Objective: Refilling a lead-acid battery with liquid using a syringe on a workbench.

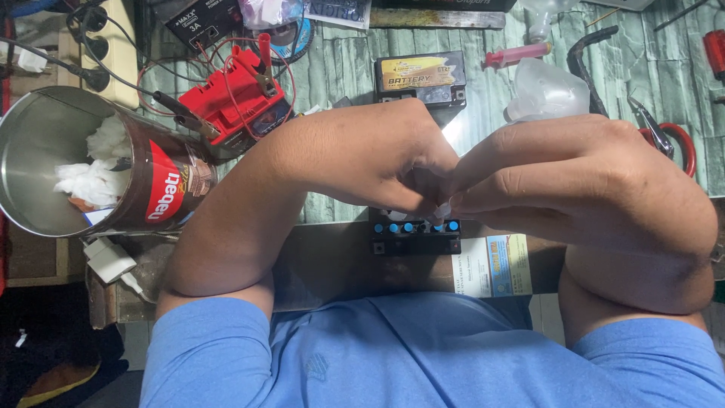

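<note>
My left hand [377, 155] and my right hand [559, 177] meet at the middle of the bench, fingertips pinched together on a small white piece [442, 209]. What the piece is stays unclear. Right below the fingertips lies a small black battery [415, 236] with a row of blue caps on its top. Both forearms in blue sleeves cover much of the bench front.
A metal tin [83, 162] with white tissue lies on its side at the left. A red charger [238, 98] with wires sits behind it. Another black battery [421, 77], a pink syringe [517, 54], a clear plastic bottle [547, 91] and red-handled pliers [668, 136] lie at the back.
</note>
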